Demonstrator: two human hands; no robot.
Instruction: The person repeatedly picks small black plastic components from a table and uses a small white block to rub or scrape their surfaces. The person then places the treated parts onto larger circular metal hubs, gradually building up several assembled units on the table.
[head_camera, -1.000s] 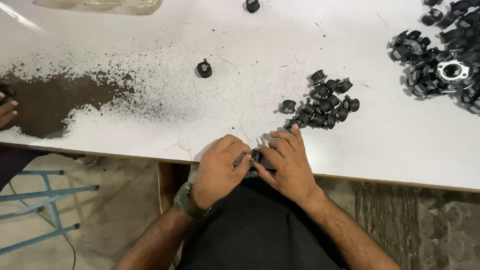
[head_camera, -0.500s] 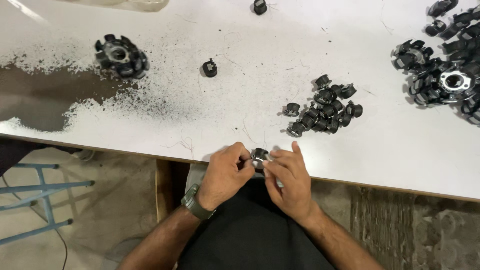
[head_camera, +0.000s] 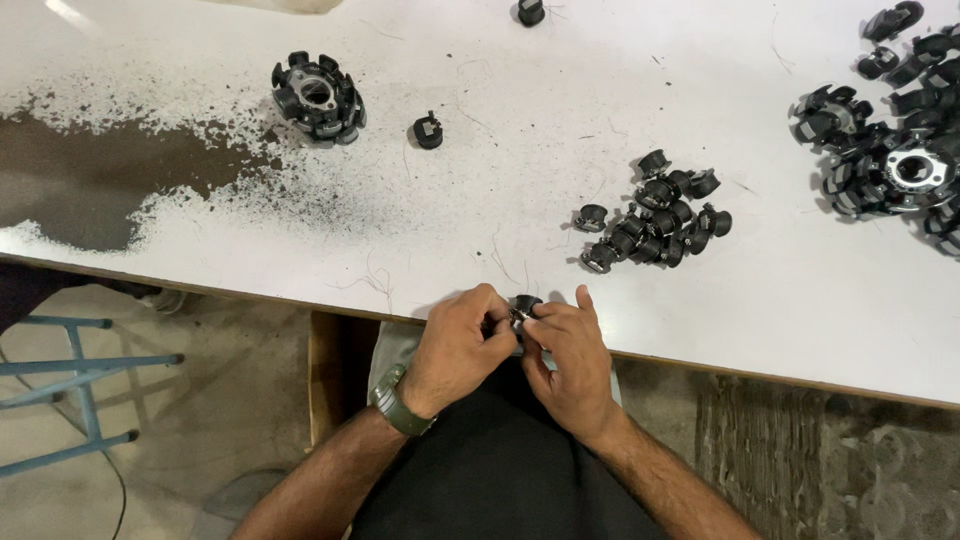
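Both hands (head_camera: 515, 345) together, fingers (head_camera: 500, 318) pinched

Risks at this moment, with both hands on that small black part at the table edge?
1. The small black part is pinched between left hand and right hand right over the table edge; a slip likely drops it to the floor.
2. Dark grit on the tabletop could foul parts.
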